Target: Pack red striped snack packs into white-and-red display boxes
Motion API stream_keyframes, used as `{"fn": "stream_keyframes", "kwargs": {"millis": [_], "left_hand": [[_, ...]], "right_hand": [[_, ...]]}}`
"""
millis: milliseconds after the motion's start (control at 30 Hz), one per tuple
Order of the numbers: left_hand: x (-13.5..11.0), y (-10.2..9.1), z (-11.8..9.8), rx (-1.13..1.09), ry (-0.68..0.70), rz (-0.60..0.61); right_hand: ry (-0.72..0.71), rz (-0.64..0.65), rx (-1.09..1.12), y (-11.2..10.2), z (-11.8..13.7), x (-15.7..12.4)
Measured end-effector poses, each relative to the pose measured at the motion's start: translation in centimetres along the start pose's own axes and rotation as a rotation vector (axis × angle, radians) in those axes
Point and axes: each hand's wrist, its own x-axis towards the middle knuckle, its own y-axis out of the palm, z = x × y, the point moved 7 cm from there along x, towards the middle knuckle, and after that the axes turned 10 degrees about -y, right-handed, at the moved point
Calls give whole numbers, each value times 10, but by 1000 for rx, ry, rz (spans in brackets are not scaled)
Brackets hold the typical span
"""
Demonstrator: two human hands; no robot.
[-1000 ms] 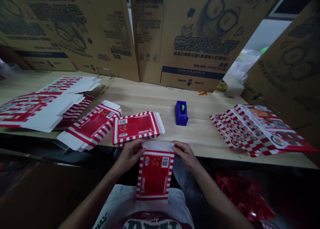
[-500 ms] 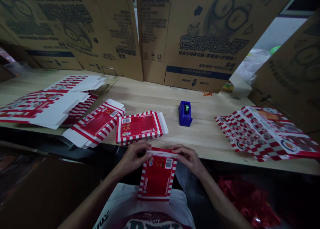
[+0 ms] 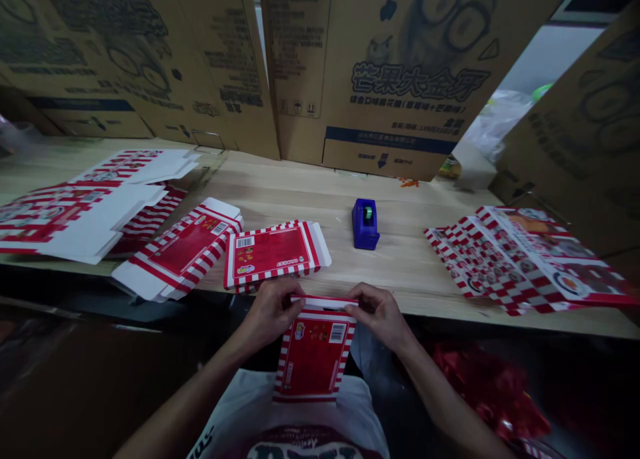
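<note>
Both my hands hold a red-and-white striped paper carton (image 3: 314, 357) upright over my lap, its barcode side facing me. My left hand (image 3: 273, 311) grips the top end at its left corner, and my right hand (image 3: 379, 315) pinches the right corner. The white end flap sits folded into the carton's top, mostly hidden by my fingers. Just beyond my left hand, a similar folded carton (image 3: 273, 254) lies flat on the wooden table (image 3: 410, 272). Another carton (image 3: 177, 249) lies at an angle to its left.
More striped cartons (image 3: 85, 212) lie heaped at the table's left. Flat printed sheets (image 3: 523, 262) lie at the right, with a blue tape dispenser (image 3: 365, 223) between. Large cardboard cartons (image 3: 395, 79) stand along the back edge. Red foil packaging (image 3: 490, 392) lies below the table's front edge, right.
The white flap that stood up from the carton's top end has been bent down and pressed into it. Both hands have moved closer to the carton's top corners.
</note>
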Motion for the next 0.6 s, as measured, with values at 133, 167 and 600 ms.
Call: {"fn": "stream_keyframes", "kwargs": {"millis": [133, 167, 600], "left_hand": [[0, 2, -1, -16, 39, 33], [-1, 3, 1, -25, 47, 47], [-9, 5, 22, -85, 120, 35]], "right_hand": [[15, -16, 152, 4, -8, -5], [20, -20, 177, 5, -11, -7], [-75, -139, 141, 14, -21, -20]]}}
